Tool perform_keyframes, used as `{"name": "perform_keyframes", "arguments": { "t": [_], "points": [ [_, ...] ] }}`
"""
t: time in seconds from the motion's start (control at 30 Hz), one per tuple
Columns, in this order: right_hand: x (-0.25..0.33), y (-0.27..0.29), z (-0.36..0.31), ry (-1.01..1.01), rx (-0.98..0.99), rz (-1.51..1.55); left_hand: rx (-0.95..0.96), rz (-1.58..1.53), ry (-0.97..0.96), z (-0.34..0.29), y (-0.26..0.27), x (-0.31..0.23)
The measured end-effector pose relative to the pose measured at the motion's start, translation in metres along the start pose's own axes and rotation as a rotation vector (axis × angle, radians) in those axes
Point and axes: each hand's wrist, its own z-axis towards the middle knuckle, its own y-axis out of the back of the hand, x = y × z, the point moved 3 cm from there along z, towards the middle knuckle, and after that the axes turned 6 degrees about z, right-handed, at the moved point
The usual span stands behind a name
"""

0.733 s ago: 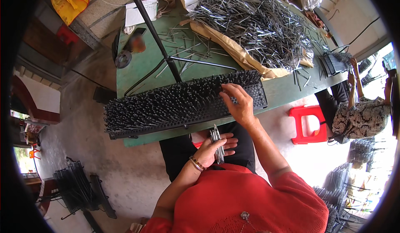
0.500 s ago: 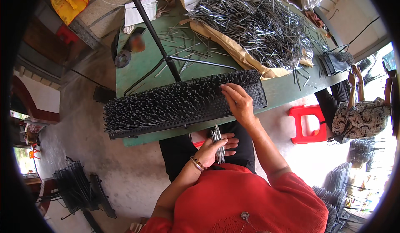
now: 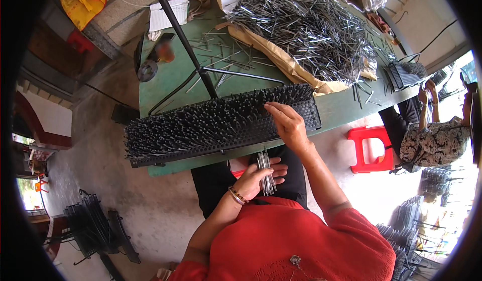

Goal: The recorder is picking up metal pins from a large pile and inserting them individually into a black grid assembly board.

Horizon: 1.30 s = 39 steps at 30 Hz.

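A long black perforated rack (image 3: 251,139) lies along the near edge of the green table, with many dark thin rods (image 3: 186,120) standing upright in its holes. My right hand (image 3: 290,126) is over the right part of it, thumb and fingers pinched together at the rods; whatever is between the fingertips is too small to make out. In front of my lap my left hand (image 3: 256,179) holds a bundle of thin metal rods (image 3: 266,173) under its thumb, with the other fingers stretched out beneath.
A big heap of loose metal rods (image 3: 306,30) lies on brown paper (image 3: 281,60) on the green table (image 3: 331,101). A black pole (image 3: 183,37) rises behind the rack. To the right are a red stool (image 3: 370,150) and another person (image 3: 437,143) working at a smaller rack (image 3: 405,75).
My right hand has shifted very slightly left and down over the rack. The rod bundle in my left hand is tilted a little differently.
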Motion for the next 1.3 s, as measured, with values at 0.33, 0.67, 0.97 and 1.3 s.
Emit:
{"name": "perform_keyframes", "arguments": {
  "t": [0.33,0.67,0.97,1.3],
  "points": [
    [0.023,0.017,-0.008,-0.267,-0.032,0.18,0.029,0.024,-0.054,-0.008,-0.008,-0.023],
    [0.012,0.002,-0.051,-0.809,0.469,0.653,-0.007,0.061,-0.041,-0.003,-0.007,-0.013],
    [-0.002,0.029,-0.027,-0.823,0.213,0.659,-0.079,0.028,-0.06,0.005,-0.009,-0.017],
    [-0.021,0.041,0.024,-0.402,-0.12,0.33,-0.029,0.017,0.032,0.006,-0.011,-0.007]
  ]
}}
